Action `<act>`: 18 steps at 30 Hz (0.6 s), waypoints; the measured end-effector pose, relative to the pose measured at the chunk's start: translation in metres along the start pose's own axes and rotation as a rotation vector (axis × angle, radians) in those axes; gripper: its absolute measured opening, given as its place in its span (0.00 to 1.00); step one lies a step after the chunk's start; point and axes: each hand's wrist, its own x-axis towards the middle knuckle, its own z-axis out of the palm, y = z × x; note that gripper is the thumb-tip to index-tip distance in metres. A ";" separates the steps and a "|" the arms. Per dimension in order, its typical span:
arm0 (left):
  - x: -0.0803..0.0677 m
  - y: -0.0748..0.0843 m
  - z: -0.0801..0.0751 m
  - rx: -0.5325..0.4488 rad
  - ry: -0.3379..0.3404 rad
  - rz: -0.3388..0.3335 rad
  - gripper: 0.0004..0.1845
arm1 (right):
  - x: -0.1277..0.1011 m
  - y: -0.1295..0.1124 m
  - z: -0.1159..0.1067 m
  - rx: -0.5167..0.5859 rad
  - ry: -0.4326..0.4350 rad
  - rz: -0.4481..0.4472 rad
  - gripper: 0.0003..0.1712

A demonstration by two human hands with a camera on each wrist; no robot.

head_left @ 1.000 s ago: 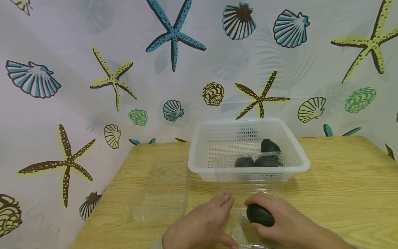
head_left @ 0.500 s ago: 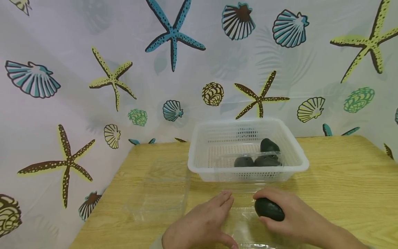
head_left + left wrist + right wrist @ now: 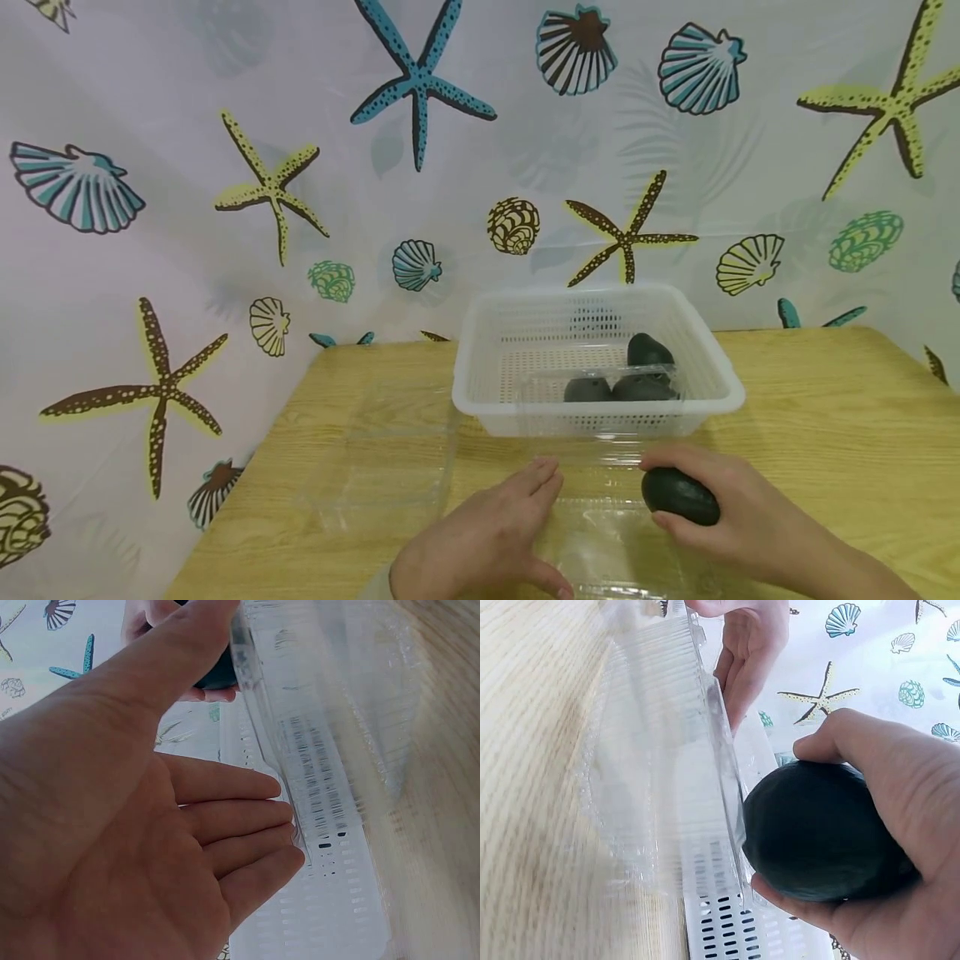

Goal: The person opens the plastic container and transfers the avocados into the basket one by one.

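Note:
My right hand [image 3: 750,517] grips a dark green avocado [image 3: 680,496], thumb on one side and fingers on the other. It is held at the right side of a clear plastic clamshell container [image 3: 611,542]. In the right wrist view the avocado [image 3: 821,832] is beside the container's rim [image 3: 724,742]; whether they touch is hard to tell. My left hand [image 3: 487,525] is at the container's left side with its fingers extended and holds nothing. In the left wrist view its fingertips [image 3: 289,814] are at the rim. The container's raised lid [image 3: 600,425] stands in front of the basket.
A white perforated plastic basket [image 3: 480,408] stands behind the container, with several dark avocados [image 3: 648,354] at its right side. Another clear plastic container [image 3: 390,467] lies on the wooden table [image 3: 847,450] to the left. A seashell-patterned cloth [image 3: 465,175] hangs behind.
My right hand has moved to the right with the avocado, from over the container's middle to its right side. My left hand has stayed almost still.

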 end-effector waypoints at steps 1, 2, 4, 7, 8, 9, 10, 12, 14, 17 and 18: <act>0.000 0.000 0.000 -0.013 -0.014 -0.009 0.58 | -0.001 0.001 -0.001 0.010 -0.006 0.015 0.31; 0.000 0.000 -0.001 -0.025 -0.025 -0.016 0.58 | -0.002 0.001 -0.002 0.019 -0.010 0.028 0.31; 0.000 0.000 -0.001 -0.031 -0.033 -0.024 0.58 | -0.003 0.003 -0.004 0.021 -0.012 0.044 0.31; 0.000 0.000 0.000 -0.031 -0.038 -0.035 0.58 | -0.005 0.006 -0.006 0.007 -0.011 0.067 0.31; 0.000 0.000 0.000 -0.030 -0.037 -0.036 0.58 | -0.006 0.007 -0.007 -0.006 -0.005 0.069 0.31; 0.000 0.000 0.001 -0.026 -0.032 -0.033 0.57 | -0.006 0.007 -0.008 -0.014 -0.003 0.076 0.31; 0.000 0.000 0.001 -0.030 -0.036 -0.036 0.57 | -0.007 0.008 -0.009 -0.019 -0.002 0.085 0.31; 0.000 0.000 0.000 -0.035 -0.038 -0.033 0.57 | -0.007 0.008 -0.012 -0.029 0.012 0.092 0.31; 0.000 -0.001 0.000 -0.046 -0.045 -0.033 0.57 | -0.008 0.008 -0.015 -0.041 0.028 0.091 0.31; 0.000 -0.001 0.001 -0.040 -0.039 -0.025 0.57 | -0.009 0.009 -0.020 -0.044 0.040 0.109 0.31; -0.001 -0.001 0.001 -0.034 -0.031 -0.020 0.57 | -0.009 0.010 -0.021 -0.044 0.041 0.115 0.31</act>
